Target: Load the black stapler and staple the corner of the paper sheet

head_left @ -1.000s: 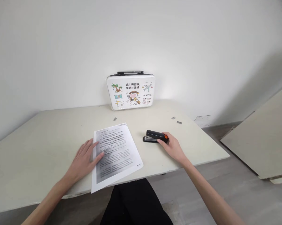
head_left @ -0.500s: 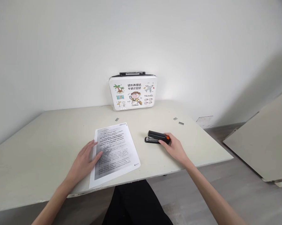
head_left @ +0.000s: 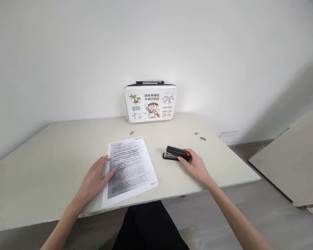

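Stapler (head_left: 175,151) black, orange-marked, rear gripped in right hand (head_left: 196,167); left hand (head_left: 95,180) spread on grey-shaded, printed paper (head_left: 131,173).

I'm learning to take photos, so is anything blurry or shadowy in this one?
Head view: TRAVEL on the carrying case reads clearly; head view: small print on the printed sheet is too soft to read; head view: a broad, soft-edged shadow darkens the wall at right.

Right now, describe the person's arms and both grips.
The left grip and the right grip are bare human hands, without gloves; no rings show. The left forearm and right forearm are bare, narrowing toward the hands, with no sleeves, watch, cables or markings visible.
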Demonstrator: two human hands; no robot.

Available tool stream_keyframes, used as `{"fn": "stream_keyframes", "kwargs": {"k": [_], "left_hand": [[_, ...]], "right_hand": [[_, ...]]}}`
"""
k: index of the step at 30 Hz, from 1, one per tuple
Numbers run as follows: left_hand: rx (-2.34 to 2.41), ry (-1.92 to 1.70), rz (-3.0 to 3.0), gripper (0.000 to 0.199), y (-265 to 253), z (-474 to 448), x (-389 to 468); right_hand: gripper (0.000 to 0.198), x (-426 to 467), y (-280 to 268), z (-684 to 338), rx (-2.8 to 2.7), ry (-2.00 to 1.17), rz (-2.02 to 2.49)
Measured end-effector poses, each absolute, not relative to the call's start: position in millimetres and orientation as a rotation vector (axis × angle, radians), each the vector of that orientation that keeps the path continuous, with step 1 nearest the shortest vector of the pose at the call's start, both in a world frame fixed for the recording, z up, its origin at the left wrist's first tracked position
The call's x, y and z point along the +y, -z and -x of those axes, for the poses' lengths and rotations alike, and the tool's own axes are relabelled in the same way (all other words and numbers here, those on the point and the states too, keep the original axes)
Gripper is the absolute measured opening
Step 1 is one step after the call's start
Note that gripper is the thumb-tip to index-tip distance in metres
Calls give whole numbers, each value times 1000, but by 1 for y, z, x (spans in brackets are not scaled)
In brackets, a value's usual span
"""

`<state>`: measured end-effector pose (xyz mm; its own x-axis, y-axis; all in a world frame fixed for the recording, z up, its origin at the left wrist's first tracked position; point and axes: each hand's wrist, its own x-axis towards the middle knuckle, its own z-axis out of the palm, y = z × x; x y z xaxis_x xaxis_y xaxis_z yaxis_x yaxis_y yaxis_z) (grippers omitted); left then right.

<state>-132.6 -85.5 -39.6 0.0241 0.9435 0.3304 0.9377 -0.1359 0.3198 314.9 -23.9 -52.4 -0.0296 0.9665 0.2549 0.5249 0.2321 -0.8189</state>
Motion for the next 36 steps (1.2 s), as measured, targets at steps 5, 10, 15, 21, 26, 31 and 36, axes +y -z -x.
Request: {"fn": "stream_keyframes", "kwargs": {"k": [5,10,15,21,26,31,36], "left_hand": [[2060,-769,-2210,65,42,135,-85],[2048,-798,-2217,62,43,135,-86],[2055,-785,-2227,62,40,133,-88],[2038,-746,-2257,63,37,132,-91],[2031,-663,-2259,66,36,130,-98],[2055,-549,-2287,68,41,126,-108],[2001,-482,-2421,65,43,123,-113]], "right_hand": [[44,-25,52,-314,-1671,-678,1415],[42,-26,53,-314,-1676,-658,1410],[42,-24,56,-314,-1678,-676,1411],[43,-24,56,-315,-1683,-685,1408],[41,-23,54,-316,-1680,-698,1403],[41,-23,56,-318,-1663,-720,1376],[45,-26,52,-318,-1615,-747,1334]]}}
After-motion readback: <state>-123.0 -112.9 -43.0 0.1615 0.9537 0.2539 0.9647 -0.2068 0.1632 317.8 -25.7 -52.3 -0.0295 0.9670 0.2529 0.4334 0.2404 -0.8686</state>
